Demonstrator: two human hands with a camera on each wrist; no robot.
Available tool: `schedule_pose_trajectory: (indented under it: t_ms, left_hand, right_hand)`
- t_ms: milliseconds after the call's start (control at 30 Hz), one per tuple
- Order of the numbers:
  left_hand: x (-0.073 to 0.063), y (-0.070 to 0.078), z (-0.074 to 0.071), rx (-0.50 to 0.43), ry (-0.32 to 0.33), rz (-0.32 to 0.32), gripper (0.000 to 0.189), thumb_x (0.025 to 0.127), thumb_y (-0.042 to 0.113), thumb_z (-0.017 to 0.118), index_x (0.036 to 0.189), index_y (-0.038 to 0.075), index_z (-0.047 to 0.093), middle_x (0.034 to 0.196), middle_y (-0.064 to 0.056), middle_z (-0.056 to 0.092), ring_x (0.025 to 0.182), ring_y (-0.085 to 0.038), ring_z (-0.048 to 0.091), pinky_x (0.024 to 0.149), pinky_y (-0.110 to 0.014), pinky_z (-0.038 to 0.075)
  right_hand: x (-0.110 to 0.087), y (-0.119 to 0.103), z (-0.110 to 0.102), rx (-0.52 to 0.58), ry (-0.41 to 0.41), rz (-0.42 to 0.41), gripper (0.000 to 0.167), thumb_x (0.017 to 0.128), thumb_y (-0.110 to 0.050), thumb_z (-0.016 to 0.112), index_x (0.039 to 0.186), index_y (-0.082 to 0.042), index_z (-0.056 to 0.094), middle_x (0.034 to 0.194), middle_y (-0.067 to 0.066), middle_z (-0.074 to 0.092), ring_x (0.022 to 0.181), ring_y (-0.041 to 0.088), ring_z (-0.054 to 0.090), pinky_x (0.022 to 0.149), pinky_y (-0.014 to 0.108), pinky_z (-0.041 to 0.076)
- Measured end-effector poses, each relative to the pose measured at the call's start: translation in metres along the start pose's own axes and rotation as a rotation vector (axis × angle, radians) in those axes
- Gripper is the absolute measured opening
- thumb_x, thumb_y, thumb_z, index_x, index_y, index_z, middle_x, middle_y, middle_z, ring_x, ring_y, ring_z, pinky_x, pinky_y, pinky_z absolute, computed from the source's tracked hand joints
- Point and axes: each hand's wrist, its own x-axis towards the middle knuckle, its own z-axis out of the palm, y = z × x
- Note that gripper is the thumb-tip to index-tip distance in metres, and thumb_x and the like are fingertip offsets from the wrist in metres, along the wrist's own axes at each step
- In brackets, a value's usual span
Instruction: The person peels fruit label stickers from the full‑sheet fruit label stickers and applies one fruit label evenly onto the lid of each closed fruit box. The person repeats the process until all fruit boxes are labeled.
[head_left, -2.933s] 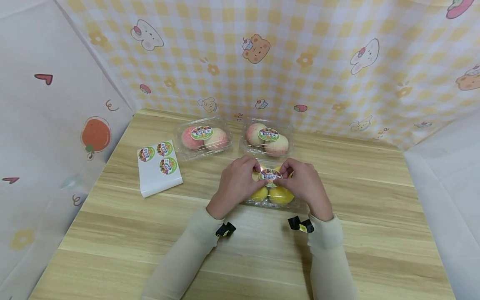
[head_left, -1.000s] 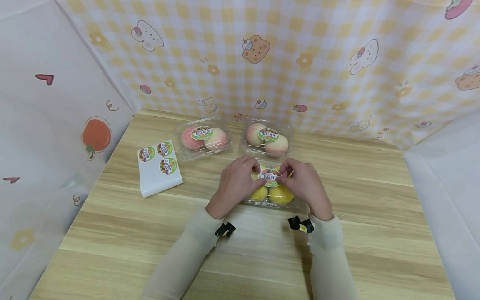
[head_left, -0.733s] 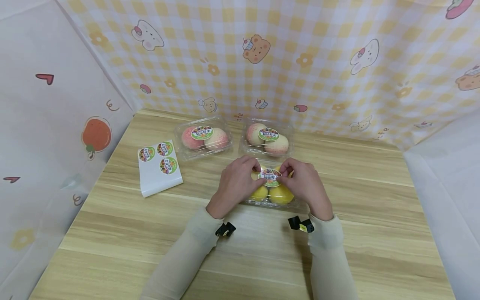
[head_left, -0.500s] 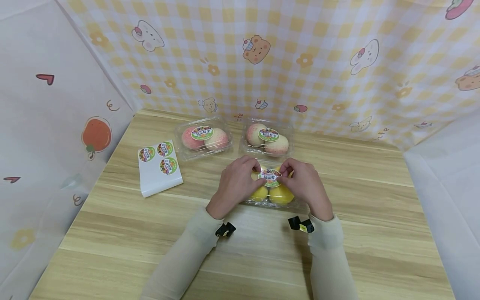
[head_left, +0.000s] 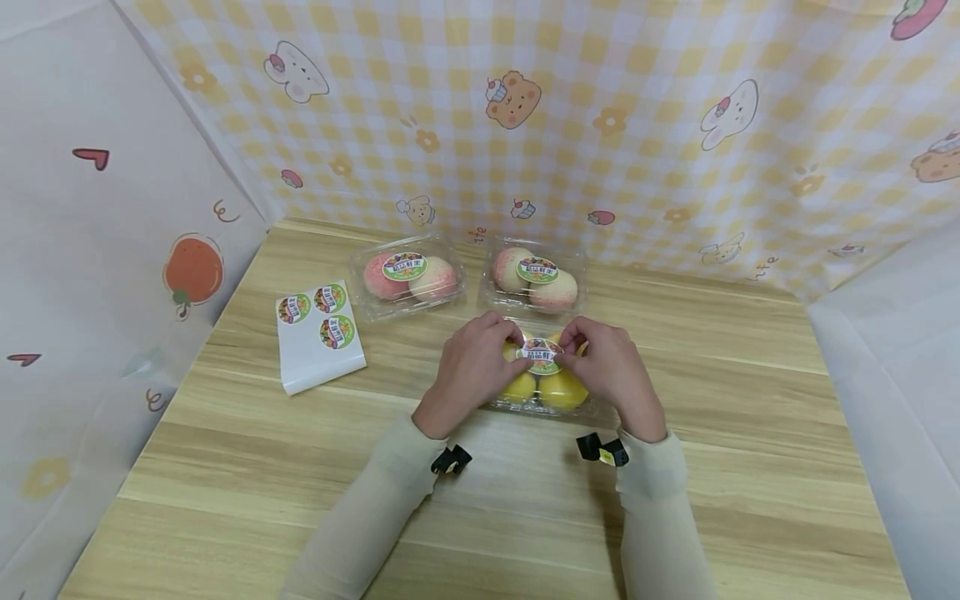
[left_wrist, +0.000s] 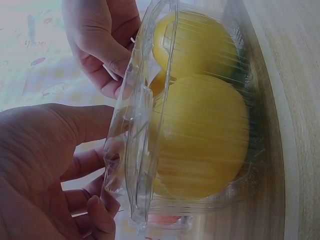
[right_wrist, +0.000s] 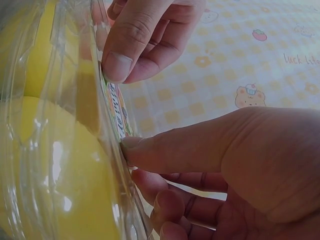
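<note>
Both hands work over a clear plastic fruit box [head_left: 517,407] holding several round yellow fruits [head_left: 562,390]. On its lid lies an oval printed sticker [head_left: 540,357]. My left hand [head_left: 474,358] rests its thumb on the sticker's left end, the other fingers bent by the box edge. At the opposite end, the right hand [head_left: 609,362] presses with its thumb [right_wrist: 160,147], its other fingers loosely bent beneath. In the right wrist view the sticker [right_wrist: 119,107] looks flat against the lid. Side on, the left wrist view shows the yellow fruits [left_wrist: 200,135] through the plastic.
Two clear boxes of pink-and-white peaches, the left box [head_left: 408,275] and the right box [head_left: 534,277], stand at the back with stickers on their lids. A white backing sheet [head_left: 318,367] with 3 oval stickers lies left. A checked curtain [head_left: 637,150] hangs behind the table.
Since the earliest frame the two thumbs have shifted slightly apart, outward along the sticker, uncovering more of its middle. Over the last second the hands and box stay almost still.
</note>
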Motion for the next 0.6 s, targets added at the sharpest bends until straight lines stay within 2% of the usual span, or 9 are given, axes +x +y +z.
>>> schedule_pose_trajectory:
  t_ms: [600]
  left_hand:
    - [-0.0008,-0.001,0.0007,0.008,0.013,0.03,0.022,0.094,0.038,0.09,0.101,0.019,0.083,0.107,0.0,0.069,0.088,-0.018,0.064,0.068,-0.033,0.054]
  right_hand:
    - [0.0003,0.0018,0.0017,-0.003,-0.014,-0.011,0.006,0.095,-0.004,0.081,0.097,-0.007,0.076,0.088,0.003,0.071,0.075,0.023,0.062,0.071,0.038,0.049]
